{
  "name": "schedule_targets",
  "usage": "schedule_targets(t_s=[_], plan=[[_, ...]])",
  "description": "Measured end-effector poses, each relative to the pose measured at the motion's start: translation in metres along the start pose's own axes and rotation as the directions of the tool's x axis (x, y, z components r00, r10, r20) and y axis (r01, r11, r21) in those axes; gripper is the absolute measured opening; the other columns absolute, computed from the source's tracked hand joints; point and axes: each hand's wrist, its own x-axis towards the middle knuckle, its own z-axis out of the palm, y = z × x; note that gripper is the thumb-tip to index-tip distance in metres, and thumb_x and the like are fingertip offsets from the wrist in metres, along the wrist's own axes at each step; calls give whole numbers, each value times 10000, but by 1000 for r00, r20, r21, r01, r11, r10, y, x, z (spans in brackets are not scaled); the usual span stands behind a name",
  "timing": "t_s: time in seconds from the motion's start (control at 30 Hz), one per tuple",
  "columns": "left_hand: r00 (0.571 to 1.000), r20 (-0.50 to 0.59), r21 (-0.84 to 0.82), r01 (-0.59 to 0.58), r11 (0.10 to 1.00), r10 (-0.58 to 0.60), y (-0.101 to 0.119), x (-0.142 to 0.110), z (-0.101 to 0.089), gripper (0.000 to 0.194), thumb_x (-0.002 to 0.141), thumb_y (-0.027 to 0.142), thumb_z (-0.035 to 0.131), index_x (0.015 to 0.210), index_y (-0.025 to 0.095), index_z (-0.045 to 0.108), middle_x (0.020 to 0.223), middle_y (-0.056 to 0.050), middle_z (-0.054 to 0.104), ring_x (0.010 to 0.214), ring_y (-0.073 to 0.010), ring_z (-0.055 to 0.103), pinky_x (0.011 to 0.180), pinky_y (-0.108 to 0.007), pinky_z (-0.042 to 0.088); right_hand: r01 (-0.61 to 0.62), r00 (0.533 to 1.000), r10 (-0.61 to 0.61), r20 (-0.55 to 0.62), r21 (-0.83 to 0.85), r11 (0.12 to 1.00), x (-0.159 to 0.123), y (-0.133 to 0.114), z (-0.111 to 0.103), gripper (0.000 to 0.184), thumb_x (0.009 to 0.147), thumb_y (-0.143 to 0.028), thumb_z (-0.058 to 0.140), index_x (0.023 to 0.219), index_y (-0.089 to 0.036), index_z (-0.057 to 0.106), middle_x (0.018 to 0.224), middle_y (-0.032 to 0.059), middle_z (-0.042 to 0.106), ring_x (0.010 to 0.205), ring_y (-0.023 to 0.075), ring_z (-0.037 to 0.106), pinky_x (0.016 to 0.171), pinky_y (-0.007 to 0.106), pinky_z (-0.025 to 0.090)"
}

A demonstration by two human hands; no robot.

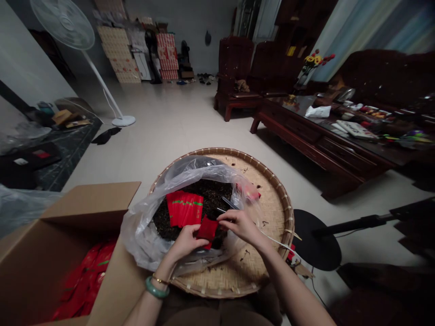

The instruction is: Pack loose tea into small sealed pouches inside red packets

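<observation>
My left hand [186, 243] pinches a small red packet [207, 229] between thumb and fingers, over the open plastic bag. At the packet's upper right edge, my right hand [239, 223] is closed. A dark tong-like tool with two slim prongs [229, 203] sticks out from the right hand toward the upper left; the fingers cover its other end. Dark loose tea leaves [212, 189] fill the clear plastic bag [142, 235]. On the leaves lies a fanned row of red packets [185, 208] with green marks. A bangle and bracelet circle my left wrist.
The bag rests on a round woven bamboo tray [272, 190] with scattered leaf bits. An open cardboard box [91, 197] at left holds many red packets [91, 276]. A white cord [277, 241] crosses the tray's right side. A black round stand base [316, 240] stands to the right.
</observation>
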Motion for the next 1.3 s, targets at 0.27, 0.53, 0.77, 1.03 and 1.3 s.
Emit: schedule_targets(t_s=[0.27,0.53,0.77,1.03,1.3], plan=[[993,-65,-159,92,983,-103,10,3,-1,322,558,182,701,871,111,672,851,-55,728,764,-209,655,745,-342,512,113,990,-125,-66,-154,982,9,-4,-5,247,758,-309,670,985,-213,678,1142,98,567,1061,218,538,904,369,432],[996,44,-159,79,984,-73,17,0,0,280,576,154,692,848,91,677,772,-31,705,690,-174,621,664,-272,480,176,984,-170,50,-170,970,20,-5,3,273,830,-352,587,634,-163,575,799,36,590,735,140,541,662,255,425],[999,36,-110,34,993,-31,23,1,-2,290,590,141,685,877,104,672,826,-29,706,763,-189,625,707,-280,481,90,991,-96,-95,-74,993,18,-5,5,206,787,-367,622,751,-172,567,784,17,577,690,127,523,634,242,415],[998,32,-161,59,985,-54,26,-2,9,313,608,235,715,886,109,648,827,-41,703,773,-189,633,720,-286,479,-139,990,139,-29,27,990,23,7,27,296,712,-311,670,517,-153,514,507,-62,422,514,77,389,475,189,284],[994,47,-267,109,958,-100,22,1,14,369,644,396,705,850,95,650,758,-55,698,680,-178,630,647,-281,471,-130,990,133,-39,81,988,25,10,25,249,736,-373,650,639,-144,633,586,-34,561,546,90,465,497,189,330]])
